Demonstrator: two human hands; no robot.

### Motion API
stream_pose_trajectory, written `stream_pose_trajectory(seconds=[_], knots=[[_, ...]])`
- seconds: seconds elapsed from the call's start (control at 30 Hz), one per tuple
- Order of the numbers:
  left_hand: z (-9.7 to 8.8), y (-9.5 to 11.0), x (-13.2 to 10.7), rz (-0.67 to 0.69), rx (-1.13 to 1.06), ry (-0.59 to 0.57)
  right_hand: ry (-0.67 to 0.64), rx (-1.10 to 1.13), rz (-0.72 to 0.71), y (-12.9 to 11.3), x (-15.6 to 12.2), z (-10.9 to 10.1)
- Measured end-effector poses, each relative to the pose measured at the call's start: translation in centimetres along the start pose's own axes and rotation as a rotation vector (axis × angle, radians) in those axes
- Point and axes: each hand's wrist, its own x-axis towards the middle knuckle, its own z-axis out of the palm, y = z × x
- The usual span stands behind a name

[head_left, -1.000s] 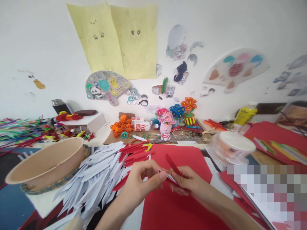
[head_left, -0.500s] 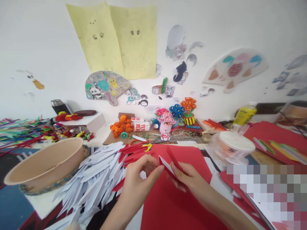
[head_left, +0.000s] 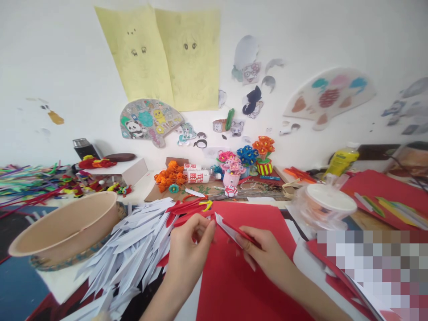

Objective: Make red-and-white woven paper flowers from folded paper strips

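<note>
My right hand pinches a narrow folded paper strip, red on one side and white on the other, between thumb and fingers. Its pointed end slants up to the left. My left hand has its thumb and fingers closed together at that pointed end; the exact contact is partly hidden. Under both hands lies a large red paper sheet. To the left spreads a pile of folded white paper pieces, with several folded red pieces at its upper right.
A beige bowl stands at the left. Behind the hands are pipe-cleaner flowers, a plastic bottle and yellow-handled scissors. A lidded white tub in plastic wrap and a yellow bottle stand at the right.
My left hand has shifted slightly left. In my right hand the strip's loose red flap has come down, and more of the white side shows.
</note>
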Motion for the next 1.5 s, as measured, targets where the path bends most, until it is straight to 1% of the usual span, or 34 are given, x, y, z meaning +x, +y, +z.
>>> stream_pose_trajectory(seconds=[0.13, 0.23, 0.4, 0.53, 0.63, 0.7, 0.77, 0.83, 0.87, 0.97, 1.03, 1.1, 1.2, 1.27, 1.43, 1.5], knots=[[0.0, -0.4, 0.3, 0.033, -0.024, 0.011, 0.002, 0.019, -0.009, 0.5, 0.2, -0.1], [0.0, -0.6, 0.5, 0.033, -0.061, 0.027, -0.008, 0.024, -0.003, 0.6, 0.1, -0.1], [-0.1, -0.3, 0.5, -0.009, -0.095, 0.034, -0.006, -0.006, -0.008, 0.1, 0.0, -0.1], [-0.2, -0.1, 0.5, -0.060, -0.110, 0.035, 0.020, -0.009, -0.003, 0.3, 0.1, -0.2], [-0.4, 0.0, 0.7, -0.062, -0.181, 0.027, 0.032, -0.001, 0.016, 0.6, 0.2, -0.4], [-0.6, 0.0, 0.8, -0.052, -0.258, 0.041, 0.029, 0.017, 0.021, 0.7, 0.2, -0.5], [-0.8, 0.0, 1.0, -0.044, -0.319, 0.078, 0.018, 0.051, 0.022, 0.7, 0.3, -0.5], [-1.1, -0.1, 1.1, -0.022, -0.346, 0.146, 0.008, 0.093, 0.024, 0.6, 0.3, -0.6], [-1.4, -0.1, 1.2, -0.002, -0.354, 0.196, 0.002, 0.112, 0.026, 0.6, 0.3, -0.7], [-2.1, -0.2, 1.4, 0.103, -0.397, 0.393, -0.015, 0.150, 0.029, 0.5, 0.3, -0.8], [-2.4, -0.3, 1.4, 0.161, -0.429, 0.472, -0.026, 0.164, 0.028, 0.4, 0.3, -0.8], [-2.6, -0.5, 1.4, 0.177, -0.423, 0.466, -0.031, 0.177, 0.028, 0.2, 0.3, -0.8], [-2.5, -0.6, 1.4, 0.161, -0.397, 0.393, -0.017, 0.198, 0.032, 0.0, 0.2, -0.8], [-2.5, -0.7, 1.4, 0.157, -0.402, 0.363, -0.002, 0.202, 0.039, 0.0, 0.2, -0.8], [-2.8, -0.8, 1.2, 0.203, -0.428, 0.395, 0.007, 0.189, 0.054, 0.0, 0.3, -0.9], [-2.8, -0.8, 1.2, 0.226, -0.436, 0.391, 0.007, 0.182, 0.054, 0.1, 0.3, -0.9]])
